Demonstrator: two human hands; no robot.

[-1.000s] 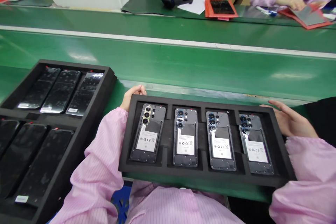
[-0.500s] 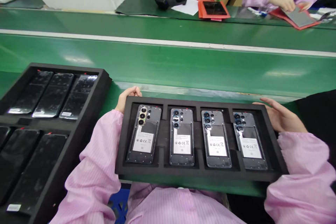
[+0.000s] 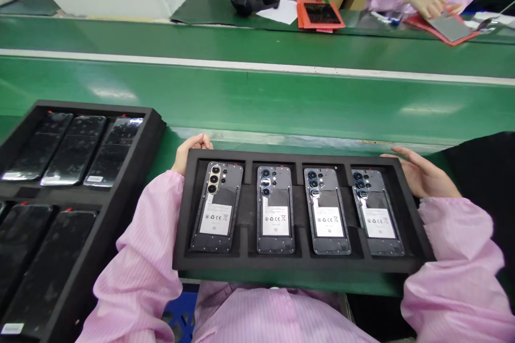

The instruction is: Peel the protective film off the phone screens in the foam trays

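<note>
A black foam tray [image 3: 298,263] lies across in front of me, with phones set face down in its pockets. Their backs are off, showing camera lenses and white battery labels; the leftmost phone [image 3: 218,206] has a pale frame round its lenses. My left hand [image 3: 190,151] is closed at the tray's far left corner, fingers curled. At the far right corner, my right hand [image 3: 424,174] grips the end of the tray, its forefinger stretched along the back edge. The tray partly hides the fingers of both hands.
To the left stands a larger black tray [image 3: 141,166] with several dark, glossy phones [image 3: 74,150]. Behind runs a green conveyor line [image 3: 257,94] with a pale rail. Across it, a co-worker's hands [image 3: 428,2] handle a grey panel on a red sheet. Dark cloth [image 3: 488,182] lies right.
The whole view has shifted slightly, so the trays and bench appear a little further left. Both hands keep their places at the tray's ends.
</note>
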